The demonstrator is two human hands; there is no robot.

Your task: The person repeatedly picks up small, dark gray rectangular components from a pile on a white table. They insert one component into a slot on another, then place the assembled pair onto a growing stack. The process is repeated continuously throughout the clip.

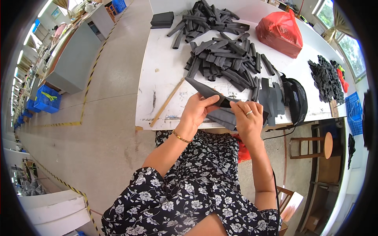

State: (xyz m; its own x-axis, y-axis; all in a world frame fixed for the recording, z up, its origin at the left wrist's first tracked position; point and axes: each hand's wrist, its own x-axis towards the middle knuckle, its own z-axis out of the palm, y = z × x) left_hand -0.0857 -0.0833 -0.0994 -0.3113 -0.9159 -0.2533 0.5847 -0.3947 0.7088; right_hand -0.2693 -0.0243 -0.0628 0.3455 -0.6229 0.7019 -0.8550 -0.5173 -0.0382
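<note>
Near the front edge of the desk, the left hand and right hand are clamping fingers on dark cloth.

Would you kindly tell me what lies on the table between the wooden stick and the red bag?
The head view shows a heap of dark grey tubes between the wooden stick and the red bag.

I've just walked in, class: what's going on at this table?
A person's left hand and right hand grip a long dark grey fabric piece near the front edge of a white table. Beyond it, dark grey tube-shaped pieces lie heaped. A thin wooden stick lies to the left, and a red plastic bag sits at the far right.
</note>
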